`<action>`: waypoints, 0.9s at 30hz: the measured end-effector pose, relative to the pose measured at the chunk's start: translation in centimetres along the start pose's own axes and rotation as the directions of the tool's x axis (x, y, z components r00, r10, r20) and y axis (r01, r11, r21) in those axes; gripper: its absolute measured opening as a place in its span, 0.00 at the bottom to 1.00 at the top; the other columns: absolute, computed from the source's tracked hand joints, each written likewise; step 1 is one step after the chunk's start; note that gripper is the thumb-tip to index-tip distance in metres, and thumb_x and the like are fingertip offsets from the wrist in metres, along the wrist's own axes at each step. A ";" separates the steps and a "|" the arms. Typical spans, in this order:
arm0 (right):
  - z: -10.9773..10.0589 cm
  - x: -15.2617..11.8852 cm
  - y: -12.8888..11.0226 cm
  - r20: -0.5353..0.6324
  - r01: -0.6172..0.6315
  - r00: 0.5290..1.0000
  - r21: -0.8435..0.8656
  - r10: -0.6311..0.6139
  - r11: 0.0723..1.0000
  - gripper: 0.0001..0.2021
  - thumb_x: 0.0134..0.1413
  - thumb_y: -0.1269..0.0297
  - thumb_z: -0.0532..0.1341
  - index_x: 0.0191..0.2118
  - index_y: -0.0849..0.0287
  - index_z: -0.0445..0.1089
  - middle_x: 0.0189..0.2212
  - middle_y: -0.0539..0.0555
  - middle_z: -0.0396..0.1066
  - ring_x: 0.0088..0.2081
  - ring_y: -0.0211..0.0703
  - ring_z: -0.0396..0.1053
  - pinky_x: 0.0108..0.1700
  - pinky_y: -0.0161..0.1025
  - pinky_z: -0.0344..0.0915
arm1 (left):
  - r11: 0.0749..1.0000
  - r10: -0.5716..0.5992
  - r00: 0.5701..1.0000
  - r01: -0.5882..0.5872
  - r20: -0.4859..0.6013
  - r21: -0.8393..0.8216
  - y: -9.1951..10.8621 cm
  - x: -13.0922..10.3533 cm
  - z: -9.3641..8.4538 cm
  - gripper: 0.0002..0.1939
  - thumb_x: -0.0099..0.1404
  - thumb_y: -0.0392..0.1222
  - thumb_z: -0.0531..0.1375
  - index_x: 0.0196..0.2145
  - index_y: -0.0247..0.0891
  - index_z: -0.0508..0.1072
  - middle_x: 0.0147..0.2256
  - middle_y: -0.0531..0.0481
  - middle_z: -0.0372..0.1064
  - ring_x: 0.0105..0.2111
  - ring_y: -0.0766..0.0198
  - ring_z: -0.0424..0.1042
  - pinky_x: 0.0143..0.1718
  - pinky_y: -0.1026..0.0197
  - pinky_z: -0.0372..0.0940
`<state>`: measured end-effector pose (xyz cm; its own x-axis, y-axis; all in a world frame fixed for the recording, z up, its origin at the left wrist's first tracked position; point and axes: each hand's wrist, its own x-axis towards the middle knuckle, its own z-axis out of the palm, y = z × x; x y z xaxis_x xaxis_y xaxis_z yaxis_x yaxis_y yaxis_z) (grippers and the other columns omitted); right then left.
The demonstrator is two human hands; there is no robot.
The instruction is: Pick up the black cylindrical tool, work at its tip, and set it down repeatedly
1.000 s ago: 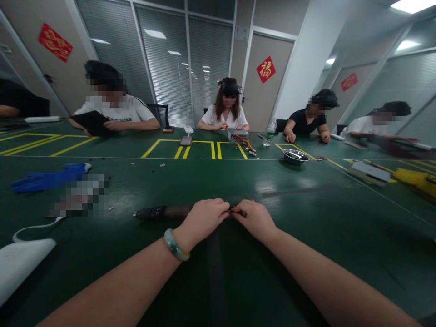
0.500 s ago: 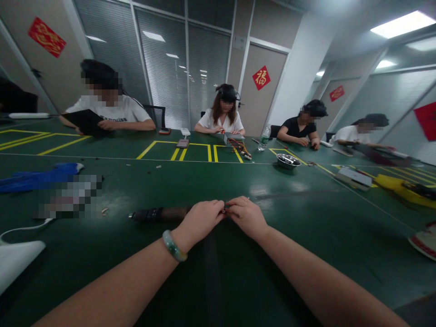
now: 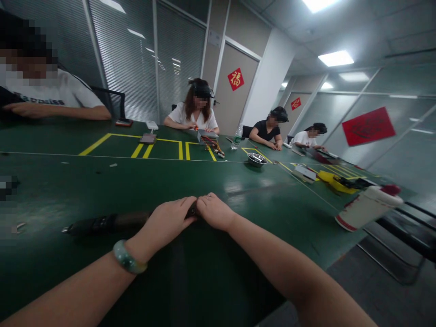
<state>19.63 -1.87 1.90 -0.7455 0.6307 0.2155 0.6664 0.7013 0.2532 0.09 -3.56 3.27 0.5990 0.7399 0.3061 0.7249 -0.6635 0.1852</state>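
Observation:
A dark cylindrical tool with a metal tip lies on the green table, its right end passing behind my left hand. The fingers of that hand are closed on a small dark part at the tool's right end. Against them, my right hand is closed too, its fingers curled at the same spot. What the right fingers hold is hidden. A green bangle circles my left wrist.
Across the table several people sit working. A metal bowl, a bottle, a box with wires, a white box and a yellow item stand farther off. At the right edge is a white-and-red container.
The view has turned to the right, so the table items shift left. My right fingers are now more curled over, and more of the container at the right shows.

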 end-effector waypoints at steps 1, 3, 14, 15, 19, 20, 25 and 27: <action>-0.2 0.1 0.1 0.012 -0.023 1.000 -0.003 0.023 1.000 0.06 0.64 0.69 0.52 0.42 0.65 0.64 0.39 0.58 0.69 0.41 0.45 0.66 0.48 0.43 0.59 | 1.000 0.014 1.000 -0.013 -0.025 0.008 0.0 -0.1 -0.1 0.22 0.66 0.48 0.58 0.55 0.42 0.63 0.52 0.44 0.68 0.50 0.53 0.69 0.51 0.52 0.63; -0.7 0.0 0.5 0.040 -0.104 0.994 -0.003 0.104 0.995 0.06 0.64 0.69 0.52 0.43 0.63 0.64 0.39 0.55 0.69 0.42 0.42 0.66 0.49 0.40 0.59 | 0.998 0.050 0.996 -0.048 -0.076 0.033 0.1 -0.2 -0.3 0.25 0.66 0.49 0.57 0.58 0.41 0.62 0.56 0.43 0.65 0.55 0.52 0.65 0.56 0.50 0.58; -5.2 -12.2 7.2 0.130 -0.658 0.724 -0.162 0.677 0.735 0.02 0.59 0.73 0.57 0.36 0.62 0.65 0.37 0.55 0.71 0.42 0.39 0.69 0.46 0.34 0.56 | 0.994 0.107 0.987 -0.104 -0.124 0.025 -1.6 -0.3 0.5 0.29 0.68 0.50 0.53 0.65 0.43 0.54 0.62 0.46 0.56 0.62 0.55 0.55 0.63 0.48 0.48; -5.6 -14.2 7.7 0.136 -0.703 0.672 -0.192 0.728 0.685 0.03 0.60 0.74 0.56 0.35 0.61 0.65 0.36 0.56 0.71 0.41 0.40 0.69 0.45 0.35 0.56 | 0.995 0.104 0.987 -0.103 -0.121 0.017 -1.8 -0.3 0.7 0.30 0.68 0.50 0.53 0.65 0.43 0.53 0.63 0.47 0.55 0.62 0.55 0.55 0.63 0.48 0.48; -6.7 -22.2 8.4 0.140 -0.838 0.414 -0.326 0.899 0.437 0.07 0.62 0.74 0.51 0.36 0.61 0.64 0.34 0.62 0.71 0.37 0.46 0.71 0.37 0.39 0.57 | 0.997 0.079 0.994 -0.080 -0.080 -0.005 -2.3 -0.3 1.3 0.31 0.68 0.54 0.52 0.65 0.43 0.53 0.64 0.46 0.53 0.64 0.53 0.51 0.63 0.46 0.46; -6.7 -24.0 8.3 0.137 -0.856 0.345 -0.359 0.928 0.372 0.07 0.62 0.74 0.51 0.36 0.62 0.64 0.32 0.63 0.71 0.35 0.48 0.72 0.35 0.40 0.57 | 0.998 0.066 0.996 -0.066 -0.061 -0.010 -2.4 -0.3 1.5 0.32 0.68 0.55 0.51 0.65 0.42 0.53 0.64 0.46 0.52 0.64 0.53 0.50 0.63 0.46 0.45; -6.0 -28.6 7.0 0.104 -0.864 0.125 -0.478 0.987 0.160 0.08 0.63 0.69 0.50 0.38 0.64 0.65 0.33 0.64 0.71 0.35 0.54 0.73 0.34 0.42 0.60 | 0.999 -0.022 0.997 0.025 0.068 -0.042 -2.9 -0.1 2.9 0.36 0.68 0.63 0.46 0.66 0.40 0.51 0.66 0.44 0.44 0.66 0.49 0.43 0.64 0.45 0.43; -5.8 -28.6 6.6 0.107 -0.855 0.081 -0.504 0.991 0.124 0.10 0.64 0.67 0.49 0.40 0.64 0.65 0.35 0.63 0.71 0.37 0.54 0.73 0.36 0.42 0.62 | 0.997 -0.058 0.991 0.064 0.122 -0.044 -3.1 -0.1 3.5 0.38 0.67 0.66 0.43 0.66 0.40 0.50 0.67 0.44 0.41 0.66 0.48 0.40 0.64 0.44 0.40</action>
<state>45.30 -17.19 2.91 0.6007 0.7817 0.1679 0.7158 -0.6194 0.3224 -1.05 -1.23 -0.59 0.5931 0.7852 0.1782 0.7460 -0.6192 0.2453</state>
